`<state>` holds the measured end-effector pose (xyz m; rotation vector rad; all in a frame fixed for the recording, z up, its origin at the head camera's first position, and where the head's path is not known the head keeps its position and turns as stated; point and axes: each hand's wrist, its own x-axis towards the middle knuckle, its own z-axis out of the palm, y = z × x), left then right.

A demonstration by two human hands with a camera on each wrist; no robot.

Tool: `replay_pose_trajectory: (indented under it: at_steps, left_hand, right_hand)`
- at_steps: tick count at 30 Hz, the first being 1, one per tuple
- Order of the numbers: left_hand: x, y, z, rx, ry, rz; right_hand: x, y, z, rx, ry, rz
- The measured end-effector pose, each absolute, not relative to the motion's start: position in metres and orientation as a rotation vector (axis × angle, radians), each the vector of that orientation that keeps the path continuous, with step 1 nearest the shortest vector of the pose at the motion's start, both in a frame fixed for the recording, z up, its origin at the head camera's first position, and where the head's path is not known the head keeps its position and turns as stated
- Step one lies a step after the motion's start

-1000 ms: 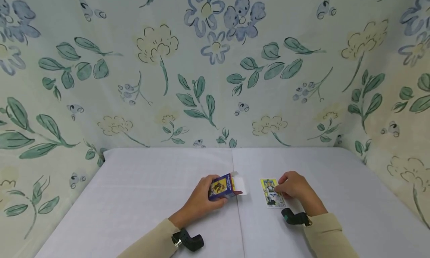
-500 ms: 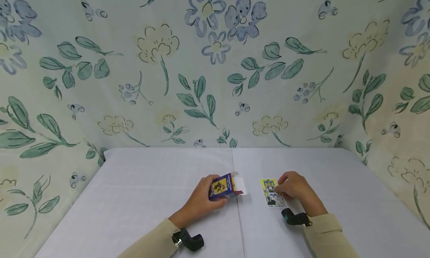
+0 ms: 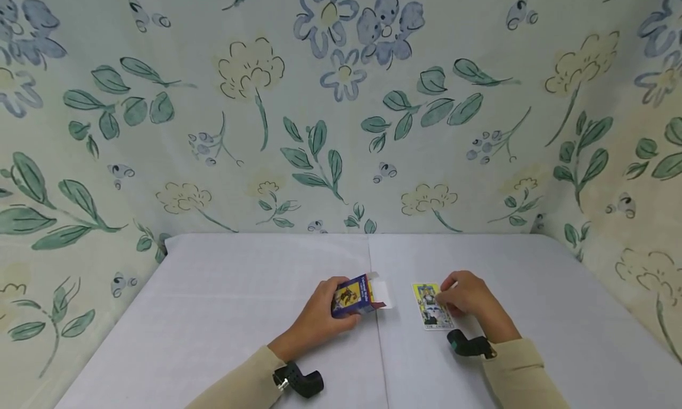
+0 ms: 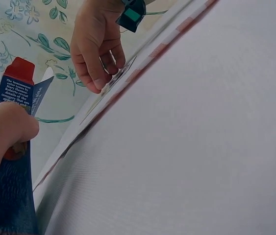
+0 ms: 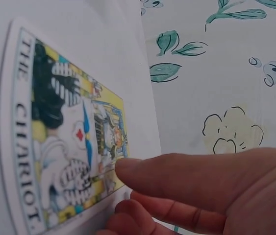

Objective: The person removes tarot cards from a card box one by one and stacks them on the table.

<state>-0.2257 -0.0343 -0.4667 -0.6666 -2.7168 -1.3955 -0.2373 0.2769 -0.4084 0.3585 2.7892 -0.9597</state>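
My left hand (image 3: 317,317) grips a blue tarot card box (image 3: 348,298), fingers over its far side and thumb along the near side. The box's end flap stands open toward the right, and its red tuck flap and printed side show in the left wrist view. To the right, a tarot card (image 3: 429,307) lies face up on the white cloth. "THE CHARIOT" is printed along its border (image 5: 21,132). My right hand (image 3: 467,295) pinches the card at its right edge, thumb tip on the picture and curled fingers (image 5: 133,215) beside the edge.
A white cloth (image 3: 240,290) covers the table, with a crease running front to back between the box and the card. Behind and at both sides hangs a floral curtain (image 3: 319,131). Black wrist cameras (image 3: 299,380) sit on both beige sleeves.
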Motion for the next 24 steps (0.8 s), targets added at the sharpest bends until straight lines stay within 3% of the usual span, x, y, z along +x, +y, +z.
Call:
replay_pose_trajectory:
  at_steps: [10,24]
  left_hand:
    - [-0.224,-0.035,-0.466,-0.672,-2.719,-1.387]
    - [-0.224,-0.035,-0.467,-0.68,-2.706,-1.387]
  right_hand:
    - [-0.237,0.273,-0.4,0.352,2.788,-1.006]
    - [-0.223,0.247,-0.376,0.128,2.87,-1.105]
